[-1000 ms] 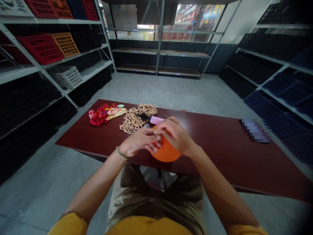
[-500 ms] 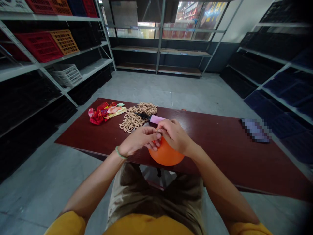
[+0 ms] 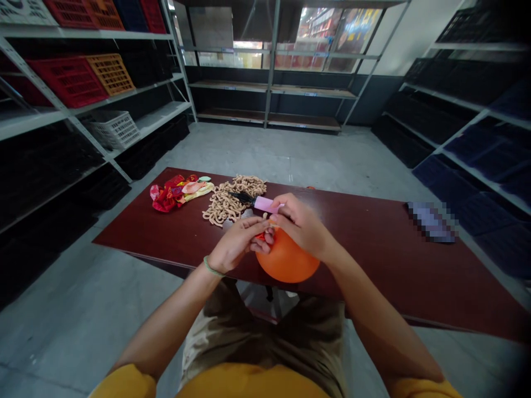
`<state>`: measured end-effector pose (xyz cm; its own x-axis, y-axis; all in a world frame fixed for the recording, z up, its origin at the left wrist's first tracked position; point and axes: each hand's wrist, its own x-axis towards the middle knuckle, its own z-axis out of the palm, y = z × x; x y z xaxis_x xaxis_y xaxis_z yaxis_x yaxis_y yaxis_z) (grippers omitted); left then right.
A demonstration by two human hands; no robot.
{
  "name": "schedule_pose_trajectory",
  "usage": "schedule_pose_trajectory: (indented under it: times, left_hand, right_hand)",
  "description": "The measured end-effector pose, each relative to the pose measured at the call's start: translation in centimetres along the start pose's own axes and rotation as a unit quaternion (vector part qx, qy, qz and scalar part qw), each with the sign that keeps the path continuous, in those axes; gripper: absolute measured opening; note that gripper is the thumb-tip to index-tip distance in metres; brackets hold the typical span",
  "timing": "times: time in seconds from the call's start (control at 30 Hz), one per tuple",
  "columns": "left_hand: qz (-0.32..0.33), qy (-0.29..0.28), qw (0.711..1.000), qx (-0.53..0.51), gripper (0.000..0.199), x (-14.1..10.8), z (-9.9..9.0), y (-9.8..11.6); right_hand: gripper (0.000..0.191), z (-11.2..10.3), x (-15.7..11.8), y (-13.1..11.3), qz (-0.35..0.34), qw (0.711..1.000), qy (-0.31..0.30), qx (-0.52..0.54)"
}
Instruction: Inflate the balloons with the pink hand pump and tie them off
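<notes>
An inflated orange balloon (image 3: pixel 289 261) hangs under my hands at the table's near edge. My left hand (image 3: pixel 241 239) is closed, thumb and fingers pinching the balloon's neck; a bit of red-orange shows between its fingers. From the other side, my right hand (image 3: pixel 302 224) pinches the same neck, its palm over the top of the balloon. The knuckles hide most of the neck. Just beyond them lies a pink pump-like tube (image 3: pixel 265 204) with a black tapered end, resting against a pile of beige worm-shaped pieces (image 3: pixel 226 207).
Crumpled red, pink and yellow cloth-like pieces (image 3: pixel 168 196) lie at the left of the dark red table (image 3: pixel 365 254). A blurred flat item (image 3: pixel 431 221) is at its right end. Shelves with red crates (image 3: pixel 68 80) and a white basket (image 3: pixel 114 128) stand left; dark-loaded shelves stand right.
Both hands and the balloon have shifted slightly right. My right fingers have lifted and moved a little apart from my left ones, while the neck stays pinched.
</notes>
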<state>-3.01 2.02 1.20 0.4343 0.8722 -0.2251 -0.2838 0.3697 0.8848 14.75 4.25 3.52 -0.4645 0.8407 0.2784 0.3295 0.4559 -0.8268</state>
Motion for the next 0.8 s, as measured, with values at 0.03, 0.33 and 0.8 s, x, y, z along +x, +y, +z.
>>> schedule_pose_trajectory:
  times: [0.03, 0.33, 0.8]
  left_hand:
    - [0.002, 0.003, 1.0, -0.017, 0.025, 0.1, 0.1, -0.2]
    - [0.037, 0.042, 0.996, -0.073, 0.022, 0.2, 0.9, -1.0]
    - [0.167, 0.076, 0.977, 0.104, 0.033, 1.1, 0.0, -1.4]
  right_hand:
    - [0.012, 0.1, -0.3, -0.2, -0.012, 0.999, 0.018, -0.04]
    - [0.011, 0.8, -2.0, -0.3, -0.113, 0.966, 0.061, -0.225]
    - [0.007, 0.8, -0.9, 0.7, -0.015, 0.97, 0.078, -0.231]
